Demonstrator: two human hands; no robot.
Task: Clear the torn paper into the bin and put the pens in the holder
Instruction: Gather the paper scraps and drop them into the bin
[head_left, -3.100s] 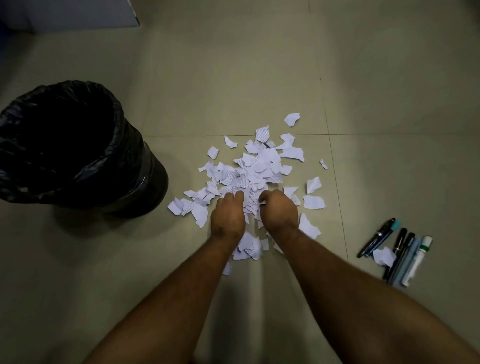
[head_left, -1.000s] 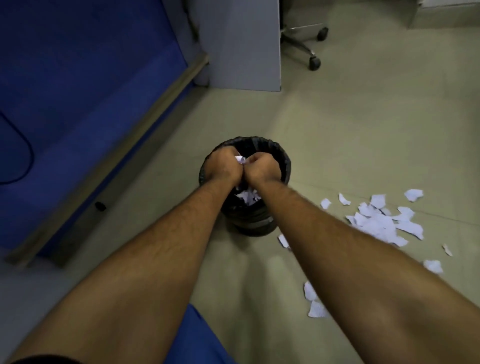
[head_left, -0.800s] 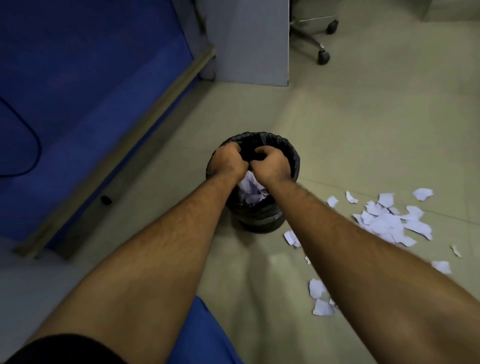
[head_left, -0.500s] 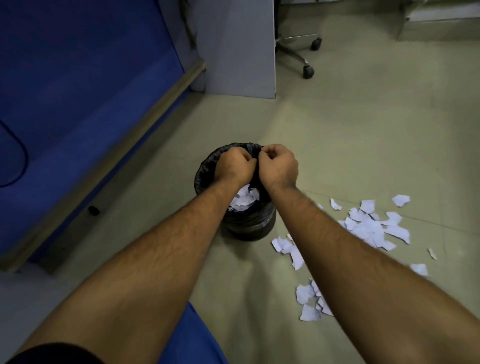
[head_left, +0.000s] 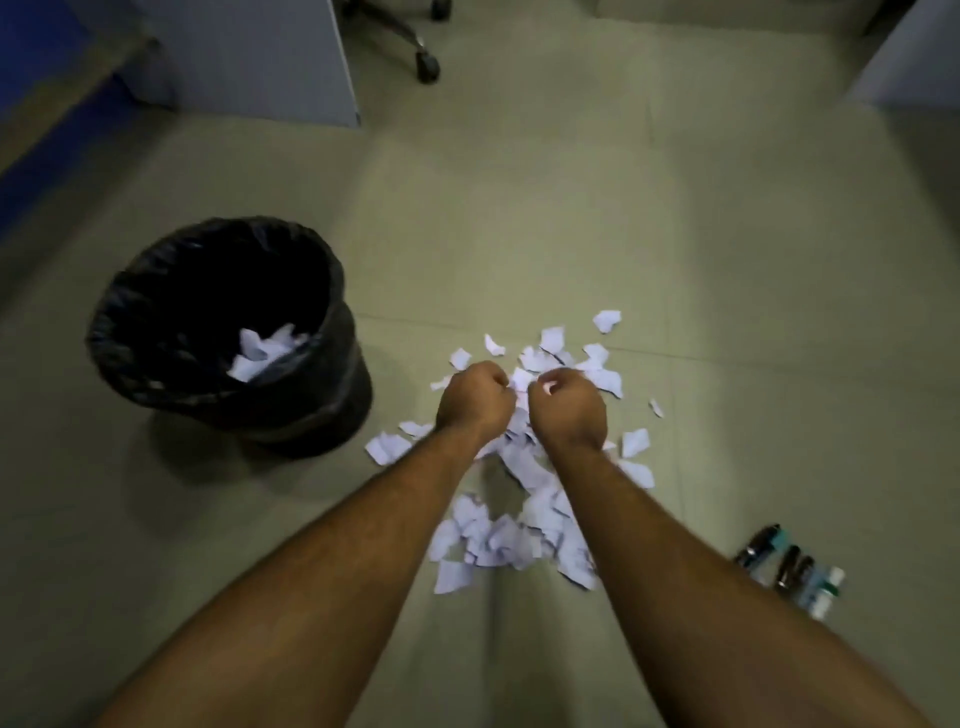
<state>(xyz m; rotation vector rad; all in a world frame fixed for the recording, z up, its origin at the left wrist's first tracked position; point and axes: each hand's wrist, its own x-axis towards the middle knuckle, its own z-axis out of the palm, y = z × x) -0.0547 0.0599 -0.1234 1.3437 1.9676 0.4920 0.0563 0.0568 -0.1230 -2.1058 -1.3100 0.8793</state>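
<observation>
- Head view, bin (head_left: 156, 332): black-lined, well to the left of the fingers; a clump of white scraps (head_left: 265, 351) lies inside. Part of the clearing is done.
- Head view, torn paper (head_left: 498, 540): the bulk remains on the floor, spread beneath and around both fists and back toward the person between the forearms; stray pieces lie just beyond and to the right of the fingers.
- Head view, left hand (head_left: 475, 397): fingers curled into a fist above the heap; whether paper is held inside cannot be told.
- Head view, right hand (head_left: 569, 408): fingers curled; a white fleck shows at the knuckles, likely a scrap pinched, though blur leaves it uncertain.
- Head view, pens (head_left: 795, 569): a small cluster on the floor, well to the right of the fingers and nearer the person; untouched.
- Head view, holder: not in view.
- Judgement: early-to-middle stage; most paper and all the pens are still to be dealt with.
</observation>
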